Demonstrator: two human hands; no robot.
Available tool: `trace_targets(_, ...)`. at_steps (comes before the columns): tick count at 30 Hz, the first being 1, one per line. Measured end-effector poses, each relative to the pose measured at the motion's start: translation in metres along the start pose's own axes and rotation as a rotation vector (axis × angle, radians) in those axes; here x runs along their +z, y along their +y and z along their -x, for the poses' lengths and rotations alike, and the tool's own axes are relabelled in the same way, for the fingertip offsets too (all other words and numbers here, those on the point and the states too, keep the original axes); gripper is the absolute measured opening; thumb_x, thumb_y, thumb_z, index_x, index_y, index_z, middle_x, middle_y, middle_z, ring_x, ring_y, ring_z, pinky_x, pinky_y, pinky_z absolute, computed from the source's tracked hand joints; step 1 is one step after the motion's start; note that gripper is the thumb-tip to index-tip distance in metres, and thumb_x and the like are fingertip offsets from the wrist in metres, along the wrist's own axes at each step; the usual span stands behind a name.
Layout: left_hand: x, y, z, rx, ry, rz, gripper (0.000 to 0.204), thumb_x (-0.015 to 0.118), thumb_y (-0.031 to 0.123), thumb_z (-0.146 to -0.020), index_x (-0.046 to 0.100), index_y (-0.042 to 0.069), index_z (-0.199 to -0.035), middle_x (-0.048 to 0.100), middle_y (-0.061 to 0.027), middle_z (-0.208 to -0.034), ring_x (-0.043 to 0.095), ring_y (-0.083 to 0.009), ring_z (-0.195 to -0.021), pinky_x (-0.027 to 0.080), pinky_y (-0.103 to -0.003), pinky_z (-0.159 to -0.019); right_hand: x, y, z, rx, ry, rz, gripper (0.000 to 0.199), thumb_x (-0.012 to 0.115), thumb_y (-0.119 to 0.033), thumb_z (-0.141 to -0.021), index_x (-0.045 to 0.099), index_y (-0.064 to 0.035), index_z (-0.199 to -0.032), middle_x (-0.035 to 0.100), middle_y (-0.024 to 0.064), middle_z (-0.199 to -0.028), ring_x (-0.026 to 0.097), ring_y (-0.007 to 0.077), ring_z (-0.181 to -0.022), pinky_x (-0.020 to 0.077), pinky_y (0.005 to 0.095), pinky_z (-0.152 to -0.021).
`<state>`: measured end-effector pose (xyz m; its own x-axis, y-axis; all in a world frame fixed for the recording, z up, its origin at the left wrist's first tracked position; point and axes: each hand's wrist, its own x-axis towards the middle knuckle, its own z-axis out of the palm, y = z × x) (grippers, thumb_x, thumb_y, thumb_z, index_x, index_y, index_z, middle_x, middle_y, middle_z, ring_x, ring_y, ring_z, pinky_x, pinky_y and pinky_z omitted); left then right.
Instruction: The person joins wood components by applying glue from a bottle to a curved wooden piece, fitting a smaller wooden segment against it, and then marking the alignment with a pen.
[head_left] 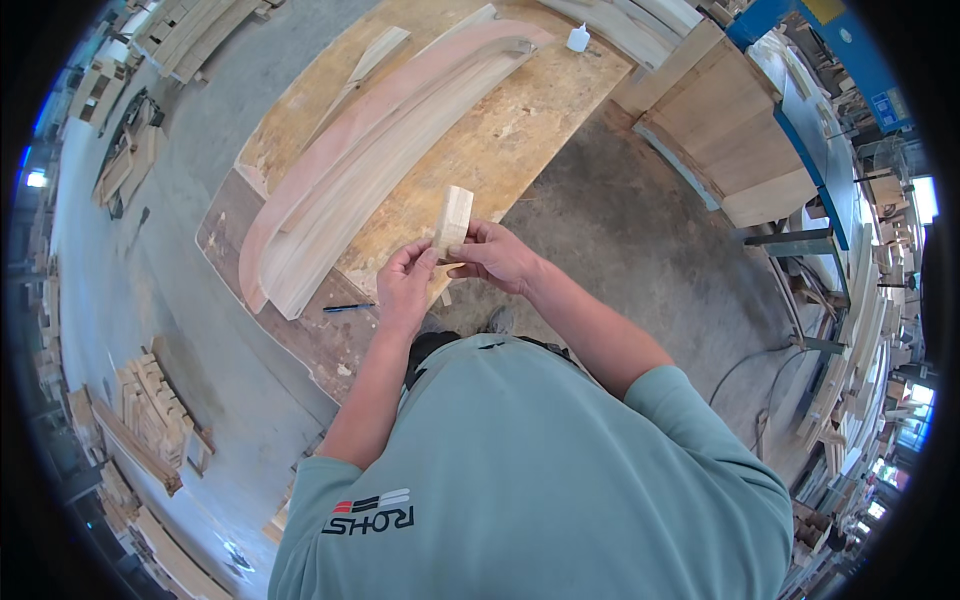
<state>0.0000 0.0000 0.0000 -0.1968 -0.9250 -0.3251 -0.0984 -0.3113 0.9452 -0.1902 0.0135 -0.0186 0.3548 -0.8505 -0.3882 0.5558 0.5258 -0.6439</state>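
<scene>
Wood block (452,218), pale, rectangular and smooth-cut, stands upright at frame centre, pinched between both hands. Left hand (404,283) grips its lower end with closed fingers; right hand (493,256) closes on the same end. Behind, upper centre, long curved planks (375,160) lie on a rough, stained plywood bench (520,130). A blue pen (347,308) lies at the bench's near edge.

A small wooden block (453,218) stood upright between the left hand (405,285) and the right hand (497,256), held over the near edge of a plywood workboard (520,130). On that board, left of the block, lay long curved wooden pieces (370,165) running away from the person. A pen (348,308) lay just left of the left hand. A small bottle (578,38) stood at the far edge. Stacked boards (735,120) lay to the right, offcuts (150,415) on the floor at the left
</scene>
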Motion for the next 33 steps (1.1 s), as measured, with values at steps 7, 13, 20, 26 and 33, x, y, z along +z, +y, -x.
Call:
trace_targets(7, -0.003, 0.003, 0.005, 0.249, 0.069, -0.11, 0.023, 0.071, 0.014, -0.095, 0.068, -0.001, -0.112, 0.071, -0.008, -0.101, 0.066, -0.0124, -0.081, 0.054, -0.027, -0.074, 0.002, 0.005, -0.011, 0.025, -0.128, -0.184, 0.034, 0.055, -0.004, -0.099, 0.054, -0.0037, -0.134, 0.064, 0.0102, -0.126, 0.066, 0.0203, -0.112, 0.0581, 0.0347, -0.096)
trace_targets(13, -0.02, 0.009, -0.009, 0.413, 0.082, -0.201, 0.022, 0.074, 0.009, -0.091, 0.067, -0.001, -0.11, 0.068, -0.0081, -0.105, 0.068, -0.0148, -0.089, 0.055, -0.029, -0.076, 0.012, 0.004, -0.036, 0.08, -0.182, -0.242, 0.046, 0.051, -0.004, -0.1, 0.043, -0.0031, -0.146, 0.058, 0.015, -0.136, 0.06, 0.0269, -0.124, 0.0513, 0.0401, -0.108)
trace_targets(20, -0.035, 0.009, -0.031, 0.424, 0.06, -0.134, 0.025, 0.074, 0.004, -0.088, 0.067, 0.0, -0.112, 0.067, -0.0077, -0.107, 0.067, -0.015, -0.094, 0.056, -0.03, -0.075, 0.029, -0.009, -0.055, 0.095, -0.117, -0.237, 0.036, 0.051, -0.006, -0.101, 0.051, -0.0009, -0.137, 0.061, 0.0136, -0.131, 0.063, 0.0235, -0.119, 0.0525, 0.0372, -0.105)
trace_targets(26, -0.026, -0.002, -0.052, 0.123, 0.038, -0.143, 0.029, 0.072, 0.008, -0.091, 0.066, -0.003, -0.118, 0.07, -0.0093, -0.108, 0.067, -0.0145, -0.097, 0.056, -0.029, -0.081, 0.001, -0.001, -0.065, 0.059, 0.008, -0.109, 0.041, 0.057, -0.008, -0.1, 0.049, -0.0049, -0.14, 0.061, 0.0108, -0.132, 0.063, 0.0224, -0.119, 0.0526, 0.0381, -0.105)
trace_targets(33, 0.016, -0.024, -0.07, 0.151, 0.074, 0.028, 0.035, 0.065, 0.008, -0.097, 0.063, -0.004, -0.129, 0.071, -0.0123, -0.112, 0.067, -0.0167, -0.102, 0.054, -0.032, -0.09, -0.022, -0.03, -0.063, 0.065, 0.165, 0.234, 0.033, 0.064, -0.015, -0.099, 0.055, -0.0048, -0.129, 0.066, 0.0073, -0.118, 0.067, 0.0185, -0.107, 0.0576, 0.0347, -0.09)
